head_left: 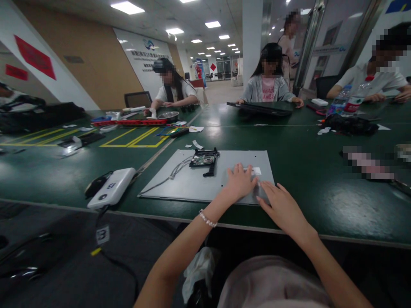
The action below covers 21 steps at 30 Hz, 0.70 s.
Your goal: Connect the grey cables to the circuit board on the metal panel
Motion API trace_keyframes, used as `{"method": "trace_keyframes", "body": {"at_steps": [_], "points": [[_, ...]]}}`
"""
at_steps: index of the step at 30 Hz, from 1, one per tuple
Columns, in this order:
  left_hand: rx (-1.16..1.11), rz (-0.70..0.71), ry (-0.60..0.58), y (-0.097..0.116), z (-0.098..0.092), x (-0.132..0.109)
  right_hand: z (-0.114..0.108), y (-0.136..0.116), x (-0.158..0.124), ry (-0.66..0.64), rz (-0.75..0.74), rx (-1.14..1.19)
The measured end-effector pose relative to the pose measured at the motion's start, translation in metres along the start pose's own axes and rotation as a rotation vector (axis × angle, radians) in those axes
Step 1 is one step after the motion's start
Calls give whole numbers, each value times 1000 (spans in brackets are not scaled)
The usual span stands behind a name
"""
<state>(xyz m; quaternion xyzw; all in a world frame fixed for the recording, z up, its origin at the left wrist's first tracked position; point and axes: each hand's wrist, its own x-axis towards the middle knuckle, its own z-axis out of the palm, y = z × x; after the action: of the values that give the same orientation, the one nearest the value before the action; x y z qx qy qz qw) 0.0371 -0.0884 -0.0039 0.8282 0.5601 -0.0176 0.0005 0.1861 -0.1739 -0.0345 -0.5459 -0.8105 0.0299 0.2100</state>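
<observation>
A flat grey metal panel (180,179) lies on the green table in front of me. On its upper middle sits a black bracket with a circuit board (204,159), and grey cables (176,171) run from it to the panel's left corner. My left hand (240,182) rests on the right part of the panel with its fingers spread, beside a small white label (256,171). Just to its right, my right hand (282,205) is over the panel's right edge, fingers apart, its fingertips close to my left hand. Neither hand visibly holds anything.
A white power bank (112,187) with a cable lies left of the panel, near the front edge of the green table (308,162). Paper scraps (198,145) are behind the panel. Bottles (353,100) and a black bundle stand back right. Several people sit across the table.
</observation>
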Motion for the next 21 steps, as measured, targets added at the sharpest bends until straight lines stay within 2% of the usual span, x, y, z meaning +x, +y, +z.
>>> {"method": "trace_keyframes", "body": {"at_steps": [3, 6, 11, 16, 21], "points": [[-24, 1, -21, -2, -13, -15, 4, 1, -2, 22, 17, -15], [-38, -39, 16, 0, -17, -40, 5, 1, -3, 31, 15, -18], [-80, -141, 149, 9, 2, -76, 6, 4, -5, 70, 22, -29], [-99, -126, 330, 19, 21, -83, 6, 11, -14, 105, 5, -24], [-154, -93, 362, 28, 23, -80, 2, 20, -23, 115, 24, -29]]}}
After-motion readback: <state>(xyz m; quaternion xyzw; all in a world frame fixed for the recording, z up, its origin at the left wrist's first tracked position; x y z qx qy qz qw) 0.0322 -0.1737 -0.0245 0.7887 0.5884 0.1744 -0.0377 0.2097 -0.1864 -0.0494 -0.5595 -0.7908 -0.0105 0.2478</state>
